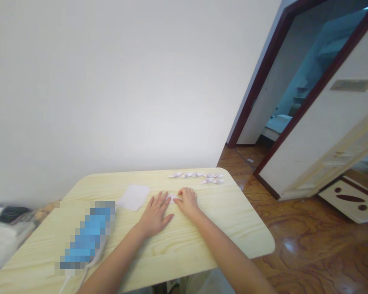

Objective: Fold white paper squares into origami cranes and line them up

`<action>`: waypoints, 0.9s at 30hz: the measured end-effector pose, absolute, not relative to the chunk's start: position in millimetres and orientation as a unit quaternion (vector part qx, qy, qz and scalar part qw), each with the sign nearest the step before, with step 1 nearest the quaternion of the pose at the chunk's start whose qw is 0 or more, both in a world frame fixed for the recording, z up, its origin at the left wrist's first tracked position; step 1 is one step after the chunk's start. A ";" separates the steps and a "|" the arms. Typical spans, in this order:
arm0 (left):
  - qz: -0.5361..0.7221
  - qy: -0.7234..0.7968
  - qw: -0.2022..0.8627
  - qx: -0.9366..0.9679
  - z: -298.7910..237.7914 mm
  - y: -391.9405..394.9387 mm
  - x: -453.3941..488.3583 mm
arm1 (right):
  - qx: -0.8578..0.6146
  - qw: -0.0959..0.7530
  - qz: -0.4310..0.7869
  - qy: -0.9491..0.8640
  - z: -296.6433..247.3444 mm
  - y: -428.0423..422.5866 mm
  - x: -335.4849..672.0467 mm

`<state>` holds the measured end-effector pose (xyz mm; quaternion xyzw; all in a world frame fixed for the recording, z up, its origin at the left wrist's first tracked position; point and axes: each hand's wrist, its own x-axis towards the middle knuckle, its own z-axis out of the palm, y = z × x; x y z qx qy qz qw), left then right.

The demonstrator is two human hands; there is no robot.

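White painted wall [110, 90] fills the upper left of the frame. Below it, a pale wood-grain table [208, 241] with rounded corners runs across the lower middle, its near edge cut off by the bottom of the frame. To the right lies a glossy brown wooden floor [309, 232]. In the upper right, a dark red door frame [265, 77] opens onto a blue-lit room, too dim and distant to make out in detail. A cream door [328, 134] stands open beside it, and a cream panel with dark oval cutouts [351, 200] lies at the right edge.

On the table's left side sits a long blue object [86, 237], pixelated beyond recognition, with a white cord [68, 279] running out of the frame. A blurred heap [6, 232] at the left edge cannot be identified.

Both forearms reach in from the bottom. The left hand [155, 214] lies flat, fingers spread. The right hand [186, 202] has its fingers curved down, touching a small folded piece of white paper [173, 199] between the hands; whether they pinch it cannot be told. A plain white paper sheet [133, 197] lies just beyond the left hand, and a row of white origami cranes [196, 175] lines the far edge.
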<state>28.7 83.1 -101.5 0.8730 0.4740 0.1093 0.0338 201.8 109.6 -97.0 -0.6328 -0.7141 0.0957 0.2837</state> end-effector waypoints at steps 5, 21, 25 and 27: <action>0.099 0.500 0.053 0.859 -99.9 78.5 26.6 | -0.665 0.267 0.108 -0.689 -94.6 116.7 207.9; 0.247 0.479 0.048 0.841 -97.2 85.6 26.5 | -0.441 0.205 0.084 -0.870 -76.2 104.0 206.5; 0.222 0.484 0.067 0.844 -89.6 91.4 27.2 | -0.451 0.202 0.083 -0.865 -79.3 106.1 206.0; 0.210 0.495 0.071 0.840 -86.2 93.8 27.8 | -0.458 0.202 0.080 -0.862 -79.2 105.4 205.7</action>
